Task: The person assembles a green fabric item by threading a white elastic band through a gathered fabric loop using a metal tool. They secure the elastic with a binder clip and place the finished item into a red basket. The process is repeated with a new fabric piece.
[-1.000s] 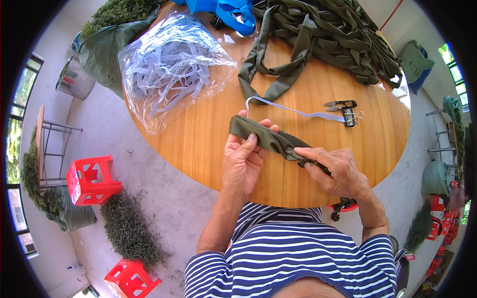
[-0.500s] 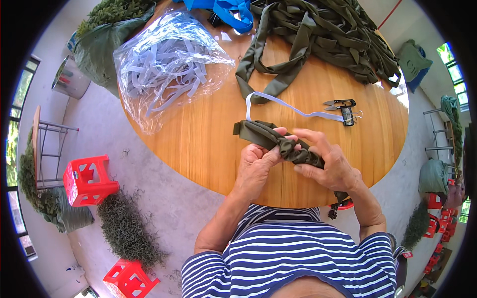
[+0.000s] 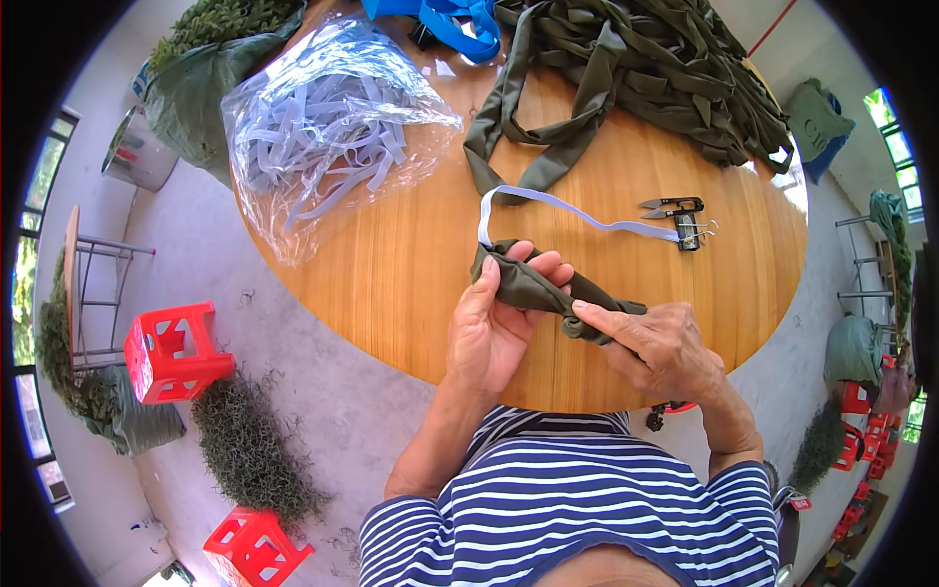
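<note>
An olive-green fabric tube (image 3: 533,288), partly bunched, stretches between my hands over the table's near edge. My left hand (image 3: 496,318) grips its left end, thumb on top and fingers behind. With my right hand (image 3: 660,344) I pinch the gathered right part, forefinger laid along it. A white elastic band (image 3: 567,207) comes out of the tube's left end and curves across the tabletop. Its far end sits in a black binder clip (image 3: 688,233) on the right. Small black thread snips (image 3: 671,207) lie just beyond the clip.
A clear plastic bag (image 3: 333,127) of white elastic strips lies at left on the round wooden table (image 3: 391,293). Olive fabric strips (image 3: 665,88) are heaped at the far right, beside a blue strap (image 3: 469,39). Red stools (image 3: 176,352) stand on the floor at left.
My left hand has shifted to the tube's left end and my right hand has moved slightly down. The bunched fabric between them is drawn out longer and smoother.
</note>
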A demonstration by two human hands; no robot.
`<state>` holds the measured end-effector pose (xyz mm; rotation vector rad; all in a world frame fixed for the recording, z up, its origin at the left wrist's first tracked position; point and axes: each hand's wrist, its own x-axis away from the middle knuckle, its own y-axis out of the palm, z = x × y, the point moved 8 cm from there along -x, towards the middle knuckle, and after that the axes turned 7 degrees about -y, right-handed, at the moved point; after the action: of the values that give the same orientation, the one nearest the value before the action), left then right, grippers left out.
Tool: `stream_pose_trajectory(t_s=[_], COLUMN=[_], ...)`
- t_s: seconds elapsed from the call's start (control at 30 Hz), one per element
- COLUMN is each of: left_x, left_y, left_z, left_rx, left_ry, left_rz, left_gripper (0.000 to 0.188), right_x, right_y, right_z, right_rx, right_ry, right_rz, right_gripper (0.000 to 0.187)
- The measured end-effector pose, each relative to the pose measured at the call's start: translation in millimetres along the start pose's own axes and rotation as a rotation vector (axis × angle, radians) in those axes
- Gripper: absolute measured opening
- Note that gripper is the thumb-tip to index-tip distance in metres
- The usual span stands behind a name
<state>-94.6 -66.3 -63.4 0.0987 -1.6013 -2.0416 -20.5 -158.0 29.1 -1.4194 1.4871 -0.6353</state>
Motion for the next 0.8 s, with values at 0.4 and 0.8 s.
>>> stream_pose_trajectory(t_s=[0.4,0.8], left_x=[5.0,8.3], left_y=[12.0,1.0], left_z=[6.5,31.0], left_rx=[-0.031,-0.149], left_ry=[0.115,0.344], left_rz=[-0.025,0.055], left_gripper=[0.031,0.022], right_x=[-4.7,6.1], right_y=[6.4,-8.7], right_z=[1.1,10.5], right_rx=[-0.159,-0.102], right_ry=[0.123,0.148], right_rz=[0.075,-0.093], right_gripper=[0.038,0.046])
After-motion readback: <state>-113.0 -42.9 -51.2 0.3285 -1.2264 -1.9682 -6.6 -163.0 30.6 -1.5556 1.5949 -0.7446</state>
